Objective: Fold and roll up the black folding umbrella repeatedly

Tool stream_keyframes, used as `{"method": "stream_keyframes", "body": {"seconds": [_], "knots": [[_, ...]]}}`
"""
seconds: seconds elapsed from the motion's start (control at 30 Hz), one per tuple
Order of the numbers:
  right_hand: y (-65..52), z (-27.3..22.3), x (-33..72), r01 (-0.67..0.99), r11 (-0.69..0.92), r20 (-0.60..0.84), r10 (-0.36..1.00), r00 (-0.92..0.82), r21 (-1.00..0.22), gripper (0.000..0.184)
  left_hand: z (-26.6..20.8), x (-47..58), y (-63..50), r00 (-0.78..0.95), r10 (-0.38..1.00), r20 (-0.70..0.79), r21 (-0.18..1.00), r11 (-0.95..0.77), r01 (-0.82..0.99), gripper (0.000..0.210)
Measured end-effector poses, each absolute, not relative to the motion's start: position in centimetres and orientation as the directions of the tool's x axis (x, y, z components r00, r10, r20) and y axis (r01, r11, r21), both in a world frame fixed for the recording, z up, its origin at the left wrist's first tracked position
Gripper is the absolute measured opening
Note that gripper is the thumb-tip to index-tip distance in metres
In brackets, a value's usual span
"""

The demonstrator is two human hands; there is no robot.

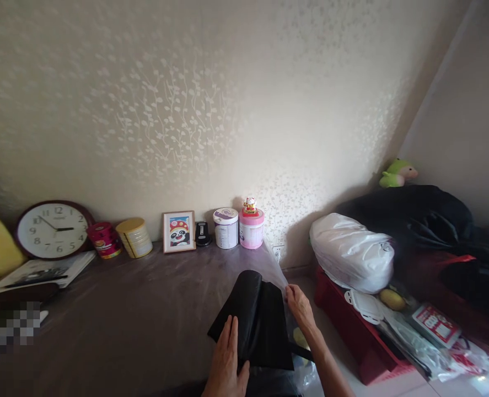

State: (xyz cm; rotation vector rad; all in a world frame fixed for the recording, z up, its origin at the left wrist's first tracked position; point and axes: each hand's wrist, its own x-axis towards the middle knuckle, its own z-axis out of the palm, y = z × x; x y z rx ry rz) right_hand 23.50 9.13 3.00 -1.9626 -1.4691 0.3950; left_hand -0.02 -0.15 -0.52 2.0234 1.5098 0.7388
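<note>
Two hands working at the right end of a brown tabletop (124,314), and between them lies a limp black fabric piece (269,325) near the edge! Left hand (227,358) is laid over it, fingers straight, thumb spread, pressing rather than clutching. Right hand (300,306) has its fingers curled just beside the far corner, at the edge of the clear plastic table cover (275,264); whether they pinch film or fabric, I can't tell

Progress check: I'd call it partway. One side is turned over into a rounded curl, that much looks done; the other side lies flat, and a narrow black strap (302,351) juts out loose by the right forearm, so tidying seems left

Over to the containers! Along the wall, a magenta tin (103,241), a ribbed yellow tin (134,238), a white-and-purple tin (226,229) and a pink tin (251,230) topped by a small red-and-gold cat figurine (250,205); contents hidden. Down on the floor, a deep red plastic bin (347,331) is crowded: a bulging white plastic bag (352,251) at its far end, contents unseen, then a white slotted plastic piece (364,306) nearer the rim
</note>
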Motion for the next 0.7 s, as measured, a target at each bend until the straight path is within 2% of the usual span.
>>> {"method": "stream_keyframes", "body": {"seconds": [0.1,0.2,0.4,0.6,0.7], "knots": [[8.1,2.6,23.2,0.655,-0.203,0.012,0.951,0.308,-0.728,0.035,-0.5,-0.2,-0.2,0.221,0.970,0.105,0.673,-0.233,0.702,0.085],[7.8,3.0,22.3,0.629,-0.219,-0.024,0.953,0.303,-0.746,0.035,-0.1,-0.2,-0.3,0.229,0.970,0.077,0.706,-0.215,0.674,0.087],[8.4,4.0,20.9,0.681,-0.179,0.069,0.944,0.321,-0.710,0.036,0.1,-0.7,-0.1,0.225,0.973,0.056,0.798,-0.179,0.576,0.086],[8.0,3.4,21.3,0.790,-0.225,0.105,0.934,0.342,-0.570,0.021,-0.6,-1.1,0.1,0.236,0.967,0.092,0.815,-0.210,0.541,0.086],[7.7,3.2,21.6,0.742,-0.221,0.114,0.921,0.372,-0.633,0.023,-1.1,-0.8,0.1,0.225,0.967,0.121,0.804,-0.228,0.549,0.086]]}}
